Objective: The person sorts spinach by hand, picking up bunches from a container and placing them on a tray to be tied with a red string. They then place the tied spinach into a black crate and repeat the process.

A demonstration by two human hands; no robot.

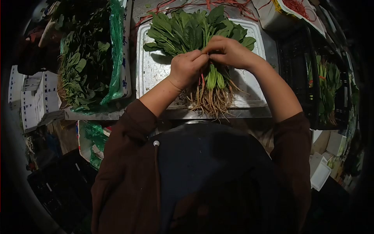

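Note:
A bunch of spinach lies on a white foam tray, its leaves pointing away from me and its stringy brown roots toward me. Over the stems, my left hand is closed, and a red tie hangs below its fingers. My right hand meets it there in a pinch, thumb and forefinger against the left fingertips. What the right fingers pinch is hidden. Both hands cover the middle of the bunch.
More loose leafy greens fill a box lined with green plastic on the left. Red ties lie scattered behind the tray, and others sit in a container. A black crate on the right holds tied greens.

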